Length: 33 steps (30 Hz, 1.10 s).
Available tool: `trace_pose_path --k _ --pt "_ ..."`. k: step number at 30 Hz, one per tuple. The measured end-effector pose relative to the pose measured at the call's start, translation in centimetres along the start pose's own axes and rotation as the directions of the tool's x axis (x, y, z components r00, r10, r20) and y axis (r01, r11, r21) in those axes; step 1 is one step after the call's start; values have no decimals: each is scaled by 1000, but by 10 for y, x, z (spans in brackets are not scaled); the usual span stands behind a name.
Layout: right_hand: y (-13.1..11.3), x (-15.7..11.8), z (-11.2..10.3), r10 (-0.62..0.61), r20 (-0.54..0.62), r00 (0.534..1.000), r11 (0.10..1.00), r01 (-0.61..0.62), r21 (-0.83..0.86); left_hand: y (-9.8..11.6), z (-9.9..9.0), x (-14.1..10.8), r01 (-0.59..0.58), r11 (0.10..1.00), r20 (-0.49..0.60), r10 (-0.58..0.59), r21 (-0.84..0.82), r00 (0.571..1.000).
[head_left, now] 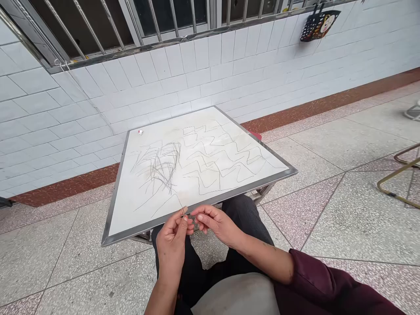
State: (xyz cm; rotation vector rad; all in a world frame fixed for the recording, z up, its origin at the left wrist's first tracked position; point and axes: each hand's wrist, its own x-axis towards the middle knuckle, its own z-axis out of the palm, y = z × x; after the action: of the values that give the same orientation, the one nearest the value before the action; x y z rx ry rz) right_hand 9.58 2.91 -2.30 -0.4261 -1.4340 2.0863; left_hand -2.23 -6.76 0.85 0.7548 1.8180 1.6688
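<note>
Close together at the table's near edge, my left hand [173, 234] and my right hand [216, 222] nearly touch at the fingertips. Thumb and index finger of my left hand pinch a thin dark wire [179, 201], whose bent length reaches over the white tabletop. My right hand's fingers are pressed together beside it; what they hold is too small to make out. A tangled pile of thin wires [164, 164] lies on the left half of the table [124, 221]. Bent wires [213, 168] are spread in rows over the right half.
A small red and white object [140, 132] sits at the table's far left corner. Behind stands a tiled wall [197, 65] with a barred window. A black basket [320, 26] hangs at the upper right. Metal chair legs [397, 175] stand on the floor at the right.
</note>
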Motion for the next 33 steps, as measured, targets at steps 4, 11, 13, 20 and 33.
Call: trace_pose_path --k 4,11,13,20,33 --pt "1 2 1 13 -35 999 997 -10 74 0 1 -4 -88 987 24 85 138 996" --pt "-4 2 1 0 -12 1000 993 2 115 -6 2 -4 -154 968 76 142 199 987" --pt "-6 3 4 -9 -43 999 989 16 150 -8 4 -3 -161 963 88 145 218 986" --pt "0 10 8 96 -212 972 964 -38 263 -9 15 -7 -207 936 154 169 285 974" --pt "-10 5 -17 226 -102 969 883 -160 441 21 -6 4 -135 983 10 135 127 991"
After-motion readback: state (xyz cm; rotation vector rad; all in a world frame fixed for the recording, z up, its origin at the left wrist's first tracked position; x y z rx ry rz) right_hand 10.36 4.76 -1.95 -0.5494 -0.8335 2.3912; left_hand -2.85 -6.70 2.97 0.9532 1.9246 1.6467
